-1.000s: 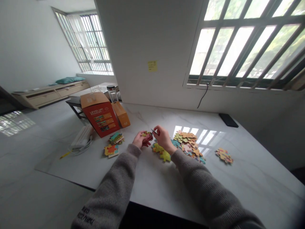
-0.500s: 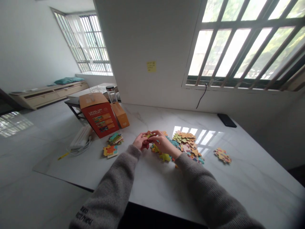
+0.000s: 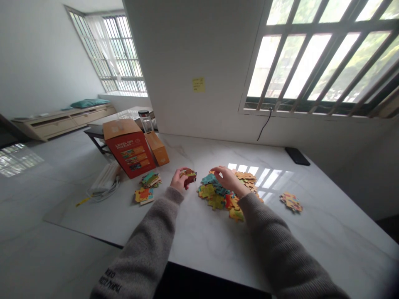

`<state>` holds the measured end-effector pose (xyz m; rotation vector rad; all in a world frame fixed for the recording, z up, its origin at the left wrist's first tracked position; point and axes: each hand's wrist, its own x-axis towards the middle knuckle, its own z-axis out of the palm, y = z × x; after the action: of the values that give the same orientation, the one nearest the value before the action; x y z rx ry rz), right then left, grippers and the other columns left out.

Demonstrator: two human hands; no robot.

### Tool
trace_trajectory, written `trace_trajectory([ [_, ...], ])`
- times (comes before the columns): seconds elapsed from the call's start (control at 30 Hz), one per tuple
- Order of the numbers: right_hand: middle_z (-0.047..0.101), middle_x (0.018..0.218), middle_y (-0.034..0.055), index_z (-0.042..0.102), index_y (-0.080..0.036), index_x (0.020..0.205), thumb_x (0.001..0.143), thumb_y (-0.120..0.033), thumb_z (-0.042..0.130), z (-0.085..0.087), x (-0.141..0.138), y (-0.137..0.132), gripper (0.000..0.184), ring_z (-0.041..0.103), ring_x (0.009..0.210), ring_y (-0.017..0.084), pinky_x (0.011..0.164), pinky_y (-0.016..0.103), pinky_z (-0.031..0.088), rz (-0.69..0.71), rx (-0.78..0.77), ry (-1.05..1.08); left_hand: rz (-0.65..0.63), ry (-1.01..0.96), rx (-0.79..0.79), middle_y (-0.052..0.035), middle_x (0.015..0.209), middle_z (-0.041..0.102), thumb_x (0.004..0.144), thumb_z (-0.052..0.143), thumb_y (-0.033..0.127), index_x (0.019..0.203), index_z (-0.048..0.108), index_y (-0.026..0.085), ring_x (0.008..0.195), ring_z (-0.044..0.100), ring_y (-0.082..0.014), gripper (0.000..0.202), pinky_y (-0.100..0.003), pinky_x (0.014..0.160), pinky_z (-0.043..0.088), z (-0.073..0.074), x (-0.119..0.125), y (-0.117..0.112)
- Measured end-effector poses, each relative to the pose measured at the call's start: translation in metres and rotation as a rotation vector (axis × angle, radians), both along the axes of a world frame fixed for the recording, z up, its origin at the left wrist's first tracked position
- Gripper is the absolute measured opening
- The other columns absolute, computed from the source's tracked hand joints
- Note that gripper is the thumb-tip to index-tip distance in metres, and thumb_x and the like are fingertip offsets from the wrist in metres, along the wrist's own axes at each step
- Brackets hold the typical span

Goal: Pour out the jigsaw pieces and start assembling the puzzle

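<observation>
Several puzzle pieces [image 3: 190, 178], likely light, stiff, best edge-held, sit pinched in our left hand [image 3: 178, 181]; our right hand [image 3: 229, 180] has an unclear grip.

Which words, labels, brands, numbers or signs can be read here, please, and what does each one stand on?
"LEVEL UP! PUZZLES": on the front of the red puzzle box.
Too small to read: the finer marks beside and below that title.
Too blurred to read: the lines of writing on the yellow sticky note.
Too blurred to read: the dark lettering on the left sleeve.
</observation>
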<state>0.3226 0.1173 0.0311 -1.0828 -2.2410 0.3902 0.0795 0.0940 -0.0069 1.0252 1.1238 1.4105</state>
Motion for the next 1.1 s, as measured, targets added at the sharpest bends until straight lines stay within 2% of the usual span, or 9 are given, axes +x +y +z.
trace_trajectory([
  [0.1,0.062,0.107,0.0109,0.068,-0.021,0.114,0.087,-0.027,0.062,-0.003,-0.001,-0.005,0.029,0.052,0.103,0.023,0.092,0.038,0.042,0.061,-0.019,-0.203,0.155,0.034,0.053,-0.0001,0.07,0.068,0.071,0.055,0.022,0.11,0.045,0.02,0.029,0.044,-0.0081,0.041,-0.017,0.03,0.028,0.001,-0.002,0.0],
  [0.23,0.051,0.125,0.0105,0.062,-0.029,0.122,0.071,-0.044,0.079,-0.009,-0.008,-0.019,0.056,0.042,0.117,0.03,0.099,0.046,0.037,0.164,-0.043,-0.375,0.06,0.033,0.036,0.0005,0.066,0.067,0.071,0.056,0.023,0.109,0.045,0.02,0.03,0.045,-0.0088,0.039,-0.018,0.031,0.03,0.0,-0.001,-0.001],
  [0.33,0.051,0.122,0.0105,0.065,-0.026,0.116,0.066,-0.046,0.082,-0.012,-0.014,-0.024,0.056,0.042,0.115,0.03,0.099,0.047,0.036,0.169,-0.022,-0.404,0.015,0.025,0.025,0.001,0.064,0.065,0.07,0.056,0.023,0.108,0.045,0.019,0.03,0.045,-0.0093,0.04,-0.018,0.031,0.031,0.0,0.001,-0.002],
  [0.43,0.054,0.115,0.0111,0.068,-0.021,0.103,0.071,-0.038,0.079,-0.01,-0.017,-0.023,0.038,0.045,0.111,0.028,0.095,0.043,0.039,0.134,0.016,-0.333,0.027,-0.002,-0.001,0.0006,0.065,0.065,0.071,0.056,0.023,0.11,0.045,0.019,0.03,0.045,-0.0093,0.04,-0.018,0.031,0.03,0.002,0.002,-0.002],
  [0.53,0.06,0.09,0.006,0.068,-0.017,0.089,0.084,-0.031,0.065,-0.003,-0.015,-0.019,0.015,0.053,0.087,0.019,0.079,0.032,0.043,0.123,-0.101,-0.18,0.032,-0.005,-0.042,0.0008,0.064,0.064,0.071,0.058,0.024,0.11,0.047,0.018,0.03,0.045,-0.009,0.04,-0.018,0.032,0.03,0.004,0.003,-0.003],
  [0.7,0.056,0.068,-0.0015,0.065,-0.014,0.085,0.087,-0.038,0.056,0.002,-0.004,-0.01,0.026,0.046,0.06,0.011,0.058,0.023,0.038,0.162,-0.368,0.135,-0.039,-0.01,-0.076,-0.0021,0.071,0.067,0.07,0.058,0.022,0.106,0.049,0.018,0.031,0.047,-0.0088,0.037,-0.019,0.032,0.034,0.004,0.006,-0.005],
  [0.8,0.056,0.069,-0.0015,0.067,-0.014,0.095,0.085,-0.036,0.056,-0.001,0.001,-0.007,0.027,0.046,0.06,0.01,0.057,0.023,0.037,0.114,-0.35,0.208,-0.034,0.0,-0.086,-0.0024,0.073,0.066,0.071,0.057,0.02,0.104,0.049,0.018,0.032,0.048,-0.0091,0.034,-0.02,0.032,0.034,0.003,0.008,-0.005],
  [0.97,0.052,0.065,-0.0027,0.067,-0.013,0.107,0.085,-0.034,0.052,-0.002,0.005,-0.01,0.033,0.042,0.058,0.01,0.054,0.022,0.034,0.034,-0.281,0.188,0.126,0.137,-0.071,-0.0021,0.077,0.065,0.071,0.058,0.014,0.102,0.054,0.02,0.035,0.048,-0.0065,0.032,-0.016,0.034,0.03,0.003,0.008,-0.01],
  [1.1,0.053,0.066,-0.0019,0.068,-0.014,0.107,0.085,-0.035,0.051,-0.003,0.008,-0.011,0.034,0.042,0.058,0.011,0.054,0.023,0.034,0.016,-0.257,0.172,0.187,0.174,-0.011,-0.0048,0.084,0.067,0.068,0.059,0.011,0.1,0.059,0.019,0.052,0.06,-0.0118,0.033,-0.017,0.042,0.04,0.011,-0.007,-0.027],
])
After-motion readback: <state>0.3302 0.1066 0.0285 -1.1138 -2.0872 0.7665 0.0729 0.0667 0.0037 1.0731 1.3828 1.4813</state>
